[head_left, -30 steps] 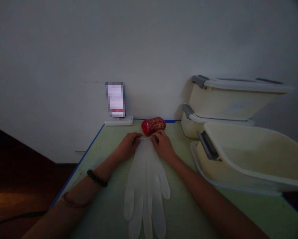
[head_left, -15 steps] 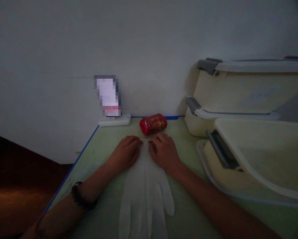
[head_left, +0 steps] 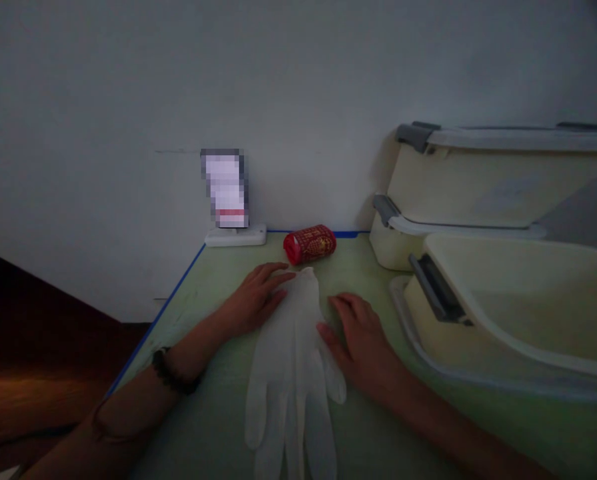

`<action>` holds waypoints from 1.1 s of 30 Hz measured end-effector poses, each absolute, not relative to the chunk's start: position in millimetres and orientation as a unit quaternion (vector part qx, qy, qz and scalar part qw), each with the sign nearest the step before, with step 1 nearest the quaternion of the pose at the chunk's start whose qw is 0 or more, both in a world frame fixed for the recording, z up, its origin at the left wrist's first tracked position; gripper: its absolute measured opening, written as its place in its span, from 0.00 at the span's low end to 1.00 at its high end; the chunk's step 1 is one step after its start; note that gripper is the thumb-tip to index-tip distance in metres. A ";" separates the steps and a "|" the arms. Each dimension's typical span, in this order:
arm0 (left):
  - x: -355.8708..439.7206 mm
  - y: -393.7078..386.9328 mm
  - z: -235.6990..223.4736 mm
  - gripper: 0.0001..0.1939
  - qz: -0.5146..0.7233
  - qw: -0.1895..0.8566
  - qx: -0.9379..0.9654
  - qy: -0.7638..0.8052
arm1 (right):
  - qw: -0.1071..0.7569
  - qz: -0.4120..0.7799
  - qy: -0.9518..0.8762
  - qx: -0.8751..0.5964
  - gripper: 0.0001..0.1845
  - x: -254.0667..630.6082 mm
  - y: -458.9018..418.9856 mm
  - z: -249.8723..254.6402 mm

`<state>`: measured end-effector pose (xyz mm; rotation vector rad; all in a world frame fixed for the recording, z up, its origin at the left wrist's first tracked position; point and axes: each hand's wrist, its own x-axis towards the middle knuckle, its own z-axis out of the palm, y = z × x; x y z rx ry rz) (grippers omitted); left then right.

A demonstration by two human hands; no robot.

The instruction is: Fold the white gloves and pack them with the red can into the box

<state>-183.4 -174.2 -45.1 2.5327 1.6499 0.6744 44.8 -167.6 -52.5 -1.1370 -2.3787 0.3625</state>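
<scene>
White glove (head_left: pixel 286 340), flat on the desk (head_left: pixel 213 387), cuff outermost; left hand (head_left: pixel 253 300), fingers over the cuff, any grip impossible to tell in dim light; right hand (head_left: pixel 363 343), released, at the glove's edge; red cylinder (head_left: pixel 311 245), beyond cuff.

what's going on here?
A person has a thin white glove spread flat on a pale green table, finger ends toward them. The left hand has its fingers over the cuff; the right hand is open at the glove's right edge, contact unclear. A red cylindrical roll with gold markings lies beyond the cuff, and cream plastic boxes stand on the right.
</scene>
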 end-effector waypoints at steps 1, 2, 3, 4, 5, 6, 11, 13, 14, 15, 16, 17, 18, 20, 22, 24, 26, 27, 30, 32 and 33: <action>-182.9 -172.3 -45.0 0.18 0.217 0.010 0.819 0.531 | 0.231 0.131 -0.869 -0.418 0.25 51.1 -180.6 -48.9; -182.5 -170.4 -44.9 0.18 0.218 -0.002 0.820 0.528 | 0.226 0.133 -0.875 -0.407 0.27 55.6 -194.0 -44.8; -182.3 -168.6 -45.0 0.18 0.221 -0.009 0.824 0.522 | 0.225 0.137 -0.884 -0.387 0.26 58.2 -206.9 -40.4; -182.3 -167.2 -45.1 0.17 0.222 -0.008 0.829 0.513 | 0.216 0.147 -0.896 -0.359 0.25 59.0 -218.6 -36.4; -182.5 -166.1 -45.1 0.17 0.221 -0.002 0.837 0.501 | 0.211 0.159 -0.907 -0.328 0.23 58.4 -228.2 -33.0; -182.6 -165.3 -45.0 0.17 0.219 0.005 0.844 0.490 | 0.208 0.169 -0.915 -0.302 0.23 57.1 -235.2 -30.5; -176.1 -156.9 -37.9 0.15 0.189 -0.001 0.850 0.492 | 0.209 0.119 -0.878 -0.413 0.25 54.1 -225.0 -34.0; -167.8 -148.7 -32.7 0.14 0.184 0.005 0.830 0.527 | 0.196 0.111 -0.862 -0.454 0.25 55.5 -211.6 -37.9; -163.1 -144.2 -30.5 0.15 0.180 0.014 0.814 0.553 | 0.190 0.119 -0.861 -0.457 0.25 55.7 -206.4 -39.2; -158.4 -139.9 -28.7 0.16 0.173 0.022 0.798 0.578 | 0.187 0.130 -0.861 -0.455 0.25 55.0 -202.7 -40.1; -154.1 -136.0 -27.5 0.17 0.161 0.031 0.785 0.598 | 0.187 0.143 -0.862 -0.449 0.25 53.4 -200.3 -40.5; -150.6 -132.9 -27.0 0.18 0.147 0.037 0.777 0.611 | 0.190 0.155 -0.861 -0.445 0.25 50.8 -199.0 -40.8; -148.0 -130.5 -26.9 0.18 0.134 0.042 0.774 0.618 | 0.194 0.165 -0.859 -0.444 0.25 47.3 -197.9 -41.0; -145.5 -128.1 -26.3 0.16 0.120 0.050 0.780 0.611 | 0.206 0.183 -0.851 -0.448 0.26 39.0 -194.4 -41.7; -145.9 -128.8 -21.9 0.12 0.123 0.054 0.792 0.596 | 0.225 0.202 -0.836 -0.458 0.28 31.4 -187.4 -42.9; -147.2 -133.6 -10.5 0.09 0.158 0.071 0.811 0.559 | 0.256 0.230 -0.824 -0.450 0.28 27.0 -178.2 -43.7; -148.6 -142.9 7.5 0.09 0.233 0.128 0.826 0.498 | 0.287 0.300 -0.813 -0.409 0.26 26.7 -169.9 -42.5; -149.2 -149.0 18.1 0.09 0.270 0.168 0.818 0.480 | 0.295 0.357 -0.801 -0.381 0.25 28.0 -166.9 -40.8; -151.3 -169.1 49.1 0.09 0.345 0.277 0.764 0.471 | 0.249 0.564 -0.731 -0.294 0.23 36.2 -163.5 -33.0; -154.0 -180.0 63.7 0.10 0.397 0.310 0.709 0.493 | 0.205 0.656 -0.682 -0.250 0.24 43.3 -165.7 -27.7; -156.0 -183.8 68.0 0.10 0.423 0.318 0.680 0.508 | 0.194 0.687 -0.660 -0.234 0.24 46.8 -167.9 -25.5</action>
